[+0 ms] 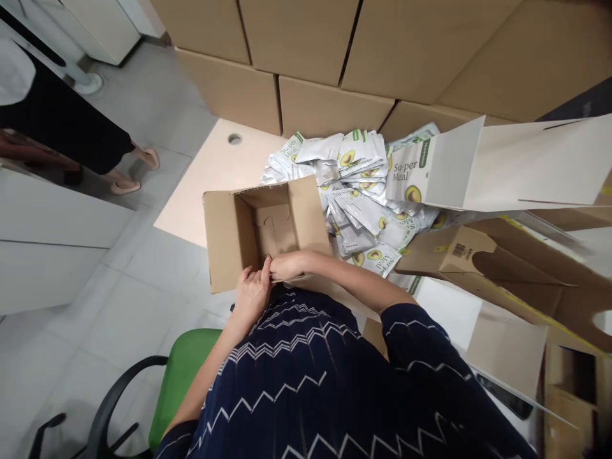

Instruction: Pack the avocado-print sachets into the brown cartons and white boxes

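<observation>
An open brown cardboard box (pixel 224 236) stands at the desk's near edge, in front of me. My left hand (pixel 252 292) grips its near wall with curled fingers. My right hand (pixel 285 265) is closed on the same near edge, touching the left hand. The box looks hollow inside. Behind and right of it lies a heap of white sachets with avocado pictures (pixel 356 191).
A white "Su-per Meal" carton (pixel 454 166) lies on its side to the right, with flattened brown cartons (pixel 502 268) below it. Stacked brown boxes (pixel 306 57) line the back. A green chair (pixel 179 376) is under me. Another person's legs (pixel 124 172) stand far left.
</observation>
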Demonstrator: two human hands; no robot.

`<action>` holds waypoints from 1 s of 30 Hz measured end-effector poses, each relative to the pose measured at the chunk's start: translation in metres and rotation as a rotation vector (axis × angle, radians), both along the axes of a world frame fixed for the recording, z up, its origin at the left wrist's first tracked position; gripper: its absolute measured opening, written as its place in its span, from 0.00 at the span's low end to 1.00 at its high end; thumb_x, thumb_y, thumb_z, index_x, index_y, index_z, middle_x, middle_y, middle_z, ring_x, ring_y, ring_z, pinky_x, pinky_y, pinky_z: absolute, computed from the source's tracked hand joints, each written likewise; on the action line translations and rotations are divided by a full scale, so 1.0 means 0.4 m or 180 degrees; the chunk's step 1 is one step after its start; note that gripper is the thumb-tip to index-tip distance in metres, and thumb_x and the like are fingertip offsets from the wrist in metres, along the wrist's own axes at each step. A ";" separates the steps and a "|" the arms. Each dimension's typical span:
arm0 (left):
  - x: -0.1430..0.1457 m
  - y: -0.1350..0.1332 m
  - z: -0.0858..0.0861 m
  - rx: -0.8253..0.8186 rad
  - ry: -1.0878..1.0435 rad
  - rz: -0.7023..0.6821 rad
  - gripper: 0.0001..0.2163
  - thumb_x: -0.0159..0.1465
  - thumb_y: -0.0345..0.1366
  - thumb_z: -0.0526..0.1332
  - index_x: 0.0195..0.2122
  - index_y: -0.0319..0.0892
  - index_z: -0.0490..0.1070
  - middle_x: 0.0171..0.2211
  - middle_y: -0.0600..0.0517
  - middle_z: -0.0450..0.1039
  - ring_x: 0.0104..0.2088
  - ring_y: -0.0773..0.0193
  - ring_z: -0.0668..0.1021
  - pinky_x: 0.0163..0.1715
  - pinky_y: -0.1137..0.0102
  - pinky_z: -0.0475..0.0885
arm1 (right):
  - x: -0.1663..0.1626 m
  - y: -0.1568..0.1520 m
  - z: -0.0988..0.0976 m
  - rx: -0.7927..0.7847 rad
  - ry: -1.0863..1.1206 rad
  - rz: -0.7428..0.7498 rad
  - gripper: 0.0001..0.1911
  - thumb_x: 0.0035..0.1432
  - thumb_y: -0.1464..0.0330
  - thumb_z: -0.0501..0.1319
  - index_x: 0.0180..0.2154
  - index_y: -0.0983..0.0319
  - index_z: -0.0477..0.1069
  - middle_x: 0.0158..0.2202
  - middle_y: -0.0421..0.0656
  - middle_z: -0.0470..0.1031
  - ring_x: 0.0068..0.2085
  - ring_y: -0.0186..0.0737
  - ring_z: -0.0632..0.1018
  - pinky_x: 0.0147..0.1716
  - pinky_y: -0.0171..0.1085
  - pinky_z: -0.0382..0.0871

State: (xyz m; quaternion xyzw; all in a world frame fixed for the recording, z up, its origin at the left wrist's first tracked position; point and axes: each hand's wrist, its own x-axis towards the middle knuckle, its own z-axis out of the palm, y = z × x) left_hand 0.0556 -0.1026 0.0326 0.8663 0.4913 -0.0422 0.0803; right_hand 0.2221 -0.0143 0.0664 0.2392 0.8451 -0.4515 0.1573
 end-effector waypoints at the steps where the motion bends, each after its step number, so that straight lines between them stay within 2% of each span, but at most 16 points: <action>1: 0.000 0.001 0.000 -0.0014 0.0066 -0.0022 0.20 0.69 0.35 0.48 0.59 0.33 0.65 0.34 0.44 0.76 0.36 0.56 0.78 0.56 0.56 0.64 | 0.023 -0.005 0.025 -0.0031 0.0214 -0.0267 0.15 0.64 0.68 0.56 0.40 0.69 0.78 0.37 0.50 0.80 0.31 0.37 0.76 0.31 0.34 0.65; 3: 0.000 0.001 0.001 -0.0059 0.0145 -0.0071 0.18 0.70 0.35 0.47 0.52 0.37 0.72 0.34 0.44 0.76 0.36 0.56 0.78 0.57 0.55 0.62 | 0.094 -0.022 0.070 -0.0019 0.0879 -0.1140 0.15 0.65 0.66 0.54 0.42 0.64 0.78 0.37 0.45 0.80 0.34 0.37 0.77 0.35 0.34 0.67; 5: 0.000 0.002 0.004 -0.0112 0.0176 -0.0118 0.17 0.69 0.33 0.46 0.47 0.41 0.74 0.35 0.45 0.75 0.37 0.56 0.78 0.59 0.53 0.60 | 0.190 -0.045 0.091 0.0278 0.1241 -0.2412 0.16 0.66 0.64 0.51 0.44 0.61 0.76 0.39 0.43 0.79 0.38 0.38 0.78 0.40 0.36 0.69; 7: 0.001 0.004 0.008 -0.0161 0.0188 -0.0173 0.16 0.68 0.30 0.46 0.45 0.43 0.75 0.35 0.46 0.76 0.37 0.57 0.78 0.60 0.53 0.58 | 0.294 -0.066 0.072 0.0925 0.0758 -0.3764 0.18 0.66 0.63 0.50 0.48 0.61 0.74 0.43 0.47 0.78 0.43 0.42 0.78 0.45 0.41 0.70; 8: 0.001 0.006 0.010 -0.0181 0.0186 -0.0212 0.16 0.67 0.29 0.47 0.44 0.43 0.75 0.36 0.46 0.76 0.38 0.56 0.78 0.60 0.53 0.57 | 0.344 -0.074 0.048 0.1280 0.0272 -0.4284 0.18 0.65 0.64 0.52 0.52 0.62 0.72 0.47 0.50 0.77 0.47 0.46 0.76 0.49 0.45 0.68; 9: 0.002 0.008 0.012 -0.0198 0.0177 -0.0246 0.16 0.67 0.27 0.47 0.43 0.43 0.74 0.37 0.46 0.76 0.39 0.56 0.78 0.60 0.53 0.57 | 0.389 -0.078 0.016 0.1531 -0.0266 -0.4607 0.21 0.63 0.66 0.55 0.56 0.63 0.69 0.53 0.54 0.73 0.53 0.51 0.73 0.53 0.48 0.66; 11: 0.004 0.010 0.016 -0.0233 0.0158 -0.0279 0.15 0.66 0.26 0.48 0.41 0.43 0.74 0.39 0.46 0.77 0.41 0.56 0.78 0.61 0.52 0.56 | 0.460 -0.078 -0.063 0.1612 -0.1179 -0.4811 0.32 0.58 0.69 0.59 0.64 0.64 0.60 0.64 0.58 0.60 0.63 0.59 0.63 0.58 0.54 0.60; 13: 0.007 0.010 0.018 -0.0272 0.0163 -0.0284 0.15 0.65 0.25 0.48 0.42 0.42 0.73 0.39 0.46 0.78 0.40 0.56 0.78 0.61 0.52 0.56 | 0.501 -0.066 -0.139 0.1409 -0.1644 -0.4781 0.39 0.57 0.72 0.59 0.69 0.61 0.51 0.70 0.55 0.48 0.68 0.61 0.54 0.60 0.57 0.55; 14: 0.007 0.009 0.018 -0.0288 0.0163 -0.0286 0.16 0.65 0.25 0.48 0.43 0.42 0.73 0.39 0.47 0.78 0.40 0.56 0.79 0.61 0.51 0.56 | 0.511 -0.056 -0.170 0.1340 -0.1740 -0.4741 0.40 0.57 0.74 0.57 0.69 0.59 0.49 0.71 0.53 0.46 0.69 0.60 0.52 0.61 0.58 0.54; 16: 0.008 0.006 0.019 -0.0308 0.0136 -0.0291 0.17 0.64 0.25 0.48 0.47 0.43 0.72 0.40 0.47 0.79 0.39 0.57 0.79 0.61 0.51 0.56 | 0.515 -0.038 -0.208 0.1375 -0.1783 -0.4673 0.37 0.58 0.77 0.52 0.69 0.59 0.52 0.71 0.51 0.49 0.69 0.57 0.53 0.62 0.57 0.53; 18: 0.009 0.003 0.020 -0.0327 0.0092 -0.0285 0.18 0.63 0.24 0.49 0.49 0.44 0.71 0.41 0.47 0.79 0.40 0.57 0.79 0.61 0.50 0.57 | 0.510 -0.026 -0.210 0.1472 -0.1737 -0.4641 0.34 0.59 0.78 0.49 0.67 0.61 0.57 0.66 0.54 0.60 0.65 0.55 0.61 0.60 0.54 0.57; 20: 0.010 0.003 0.022 -0.0368 0.0073 -0.0262 0.19 0.62 0.24 0.50 0.50 0.44 0.71 0.41 0.47 0.79 0.40 0.57 0.79 0.61 0.50 0.57 | 0.506 -0.028 -0.177 0.1486 -0.1680 -0.4680 0.31 0.60 0.76 0.49 0.65 0.63 0.61 0.58 0.57 0.70 0.58 0.54 0.71 0.55 0.51 0.64; 23: 0.013 0.006 0.026 -0.0429 0.0116 -0.0248 0.19 0.62 0.23 0.50 0.49 0.44 0.72 0.40 0.47 0.79 0.40 0.57 0.80 0.60 0.52 0.59 | 0.503 -0.059 -0.075 0.1643 -0.1299 -0.4777 0.27 0.63 0.72 0.49 0.63 0.61 0.65 0.50 0.56 0.77 0.51 0.55 0.76 0.50 0.50 0.68; 27: 0.015 0.011 0.030 -0.0456 0.0211 -0.0293 0.19 0.62 0.22 0.50 0.49 0.44 0.72 0.40 0.47 0.79 0.39 0.57 0.80 0.57 0.55 0.62 | 0.470 -0.122 0.106 0.2250 0.0259 -0.4758 0.24 0.67 0.62 0.48 0.61 0.57 0.67 0.54 0.48 0.75 0.53 0.51 0.75 0.52 0.48 0.68; 30: 0.020 0.010 0.034 -0.0456 0.0248 -0.0295 0.18 0.63 0.24 0.50 0.49 0.44 0.72 0.39 0.47 0.79 0.39 0.57 0.79 0.54 0.57 0.64 | 0.398 -0.135 0.217 0.2272 0.1173 -0.4495 0.24 0.69 0.58 0.48 0.61 0.56 0.66 0.50 0.44 0.77 0.49 0.47 0.77 0.47 0.45 0.71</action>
